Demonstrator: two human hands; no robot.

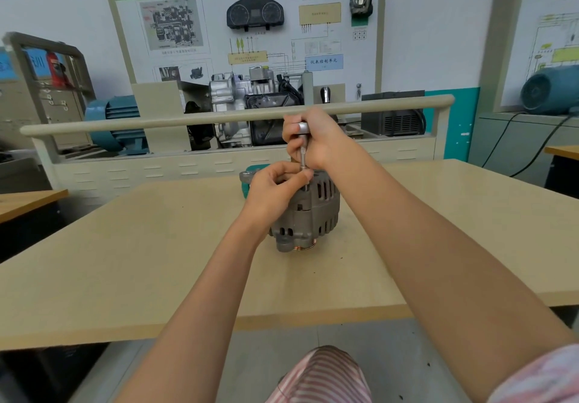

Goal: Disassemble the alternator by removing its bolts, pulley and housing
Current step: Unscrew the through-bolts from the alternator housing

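Working at a pale wood-grain table (156,246), matte top, a few dark specks near the front edge. Alternator (308,214) stands on end near the table's centre, pulley end down, slotted grey housing facing me. My right hand (316,139) is curled round the top of a socket driver (303,148), which stands upright over the alternator's upper rim. My left hand (275,189) pinches low on the driver shaft right at the housing, fingers bent. Something teal (247,188) sits just behind the alternator, mostly hidden. Beyond the table: beige rail (219,117), cutaway gearbox rig (250,105), blue motor (116,123) to its left, wall training board (244,20) with instrument cluster and wiring diagram. Second blue motor (548,92) far right.
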